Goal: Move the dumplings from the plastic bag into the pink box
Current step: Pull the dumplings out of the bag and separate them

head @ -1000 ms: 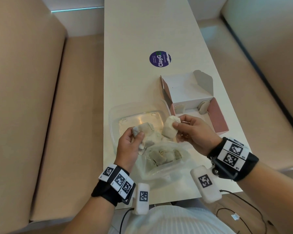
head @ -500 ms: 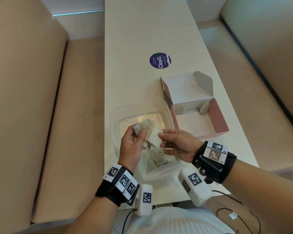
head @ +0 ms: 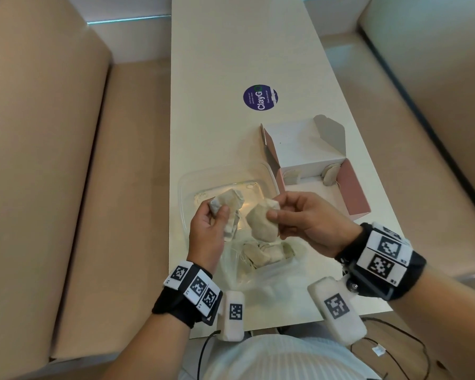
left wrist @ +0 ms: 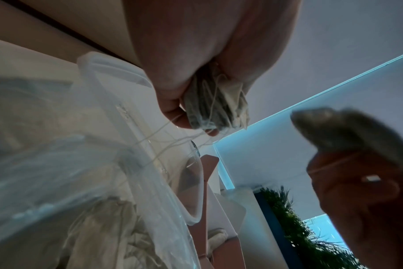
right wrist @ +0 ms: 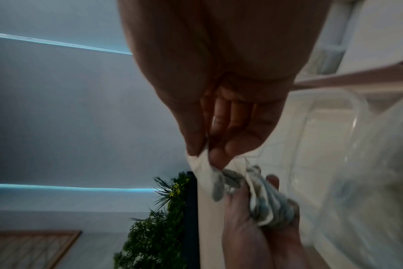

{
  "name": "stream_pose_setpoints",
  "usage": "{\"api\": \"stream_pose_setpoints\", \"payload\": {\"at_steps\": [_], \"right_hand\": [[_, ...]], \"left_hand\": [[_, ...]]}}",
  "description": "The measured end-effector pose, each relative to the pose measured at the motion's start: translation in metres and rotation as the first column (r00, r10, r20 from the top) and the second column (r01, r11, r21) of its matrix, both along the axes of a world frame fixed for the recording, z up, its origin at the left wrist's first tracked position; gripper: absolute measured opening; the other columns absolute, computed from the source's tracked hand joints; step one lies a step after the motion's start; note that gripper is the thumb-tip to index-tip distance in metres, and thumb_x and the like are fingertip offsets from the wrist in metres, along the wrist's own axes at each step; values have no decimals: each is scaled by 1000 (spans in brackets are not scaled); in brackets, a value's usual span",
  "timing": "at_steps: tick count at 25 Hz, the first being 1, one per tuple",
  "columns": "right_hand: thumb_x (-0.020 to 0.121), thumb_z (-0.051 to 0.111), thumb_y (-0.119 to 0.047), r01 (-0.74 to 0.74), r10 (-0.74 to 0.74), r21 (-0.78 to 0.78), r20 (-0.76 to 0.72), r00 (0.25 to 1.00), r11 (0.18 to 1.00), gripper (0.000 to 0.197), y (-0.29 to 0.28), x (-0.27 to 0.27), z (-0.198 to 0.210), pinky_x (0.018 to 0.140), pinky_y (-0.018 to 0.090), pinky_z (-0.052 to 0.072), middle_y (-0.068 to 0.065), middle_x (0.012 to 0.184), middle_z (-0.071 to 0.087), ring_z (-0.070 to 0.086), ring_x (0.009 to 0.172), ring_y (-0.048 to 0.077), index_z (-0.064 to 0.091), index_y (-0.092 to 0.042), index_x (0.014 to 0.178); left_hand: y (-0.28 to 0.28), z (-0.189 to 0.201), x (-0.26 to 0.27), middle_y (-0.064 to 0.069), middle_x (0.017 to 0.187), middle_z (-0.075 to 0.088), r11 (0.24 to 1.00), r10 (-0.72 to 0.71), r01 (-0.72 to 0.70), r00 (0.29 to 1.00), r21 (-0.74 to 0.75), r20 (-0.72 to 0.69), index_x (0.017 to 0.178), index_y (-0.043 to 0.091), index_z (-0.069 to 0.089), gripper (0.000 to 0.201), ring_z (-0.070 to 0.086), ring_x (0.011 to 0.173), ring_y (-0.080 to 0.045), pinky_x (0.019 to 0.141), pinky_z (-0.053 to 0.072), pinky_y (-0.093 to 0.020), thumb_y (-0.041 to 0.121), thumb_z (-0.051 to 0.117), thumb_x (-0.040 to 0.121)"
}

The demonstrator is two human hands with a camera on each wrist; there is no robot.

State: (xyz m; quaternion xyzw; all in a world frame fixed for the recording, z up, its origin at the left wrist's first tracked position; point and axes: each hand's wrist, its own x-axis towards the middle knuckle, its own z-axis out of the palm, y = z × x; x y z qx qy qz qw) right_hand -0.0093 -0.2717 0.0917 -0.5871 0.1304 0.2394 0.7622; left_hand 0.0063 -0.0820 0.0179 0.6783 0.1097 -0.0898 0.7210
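My left hand (head: 217, 215) grips a pale cloth dumpling (head: 228, 201) above the clear plastic container (head: 187, 187); the same dumpling (left wrist: 216, 109) fills the fingers in the left wrist view. My right hand (head: 277, 209) pinches another dumpling (head: 262, 224) just right of it, above the plastic bag (head: 258, 275), which holds several more dumplings (head: 261, 255). In the right wrist view the thumb and finger pinch a corner of the dumpling (right wrist: 200, 163). The pink box (head: 351, 187) stands open to the right, with two dumplings (head: 331, 174) against its back wall.
A long white table (head: 231, 64) runs away from me, with a round purple sticker (head: 260, 97) past the box. Beige padded benches (head: 52, 160) flank it on both sides. Thin white threads (left wrist: 168, 143) trail from the dumplings.
My right hand went to the left hand's dumplings, took one and has drawn it back to the right. The left hand has stayed in place with its dumpling.
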Motion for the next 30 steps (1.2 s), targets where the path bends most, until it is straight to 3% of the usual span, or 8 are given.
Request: {"api": "stream_pose_setpoints", "payload": {"at_steps": [5, 10, 13, 16, 20, 22, 25, 30], "right_hand": [[76, 68, -4, 179, -177, 43, -40, 983, 983, 26, 26, 3, -19, 58, 24, 57, 1, 59, 64, 61, 56, 15, 61, -5, 101], [79, 67, -2, 335, -333, 46, -51, 942, 941, 39, 32, 1, -31, 66, 27, 59, 10, 69, 61, 65, 66, 18, 54, -4, 116], [82, 65, -6, 282, -281, 0, -68, 957, 959, 30, 32, 1, -30, 58, 22, 54, 10, 77, 62, 60, 66, 16, 58, 1, 110], [83, 66, -10, 239, -244, -73, -70, 967, 968, 11, 28, 0, -33, 54, 21, 43, 6, 77, 59, 53, 65, 14, 59, -8, 93], [87, 59, -7, 310, -310, -19, -74, 948, 951, 5, 13, 4, -31, 64, 25, 46, 6, 84, 62, 57, 72, 15, 57, -10, 84], [87, 57, -5, 353, -352, 1, -66, 934, 936, 6, -1, 8, -25, 57, 22, 48, 7, 82, 63, 59, 67, 14, 56, -10, 84], [82, 62, -8, 279, -279, -9, -22, 960, 960, 6, -17, 7, -15, 50, 20, 48, 6, 75, 65, 60, 62, 15, 56, -9, 84], [70, 69, -12, -48, 52, 48, -97, 994, 998, 30, -2, -5, -16, 62, 28, 54, 7, 80, 67, 64, 71, 19, 61, -6, 98]], "left_hand": [[-18, 8, -7, -5, 94, 67, 995, -89, 89, 996, -53, 4, 96, 20, 63, 28, 60, 83, -20, 63, 51, -33, -6, 56, 87], [-19, 8, -10, -2, 102, 67, 994, -80, 82, 996, -66, 32, 97, 26, 63, 36, 61, 97, -19, 83, 51, -41, -7, 57, 87], [-18, 6, -13, -3, 102, 67, 992, -119, 121, 992, -44, 37, 98, 28, 64, 36, 60, 95, -20, 81, 50, -45, -6, 59, 85], [-18, 9, -15, -2, 100, 67, 986, -151, 154, 987, -56, 53, 99, 23, 63, 29, 61, 94, -17, 81, 52, -37, -3, 59, 87], [-13, 10, -18, 2, 97, 70, 973, -205, 203, 979, -112, -4, 106, 21, 62, 19, 66, 89, -11, 76, 55, -28, 18, 61, 87], [-10, 7, -19, 0, 99, 69, 975, -200, 197, 979, -104, -27, 108, 21, 61, 21, 66, 89, -12, 77, 55, -30, 15, 61, 88], [-4, 0, -17, 0, 102, 71, 987, -159, 158, 987, -44, -27, 109, 24, 61, 22, 67, 93, -13, 82, 54, -32, 16, 62, 88], [-6, 0, -10, -4, 105, 72, 989, -149, 149, 989, 14, -4, 109, 30, 59, 28, 69, 94, -17, 81, 56, -35, 13, 65, 88]]}}
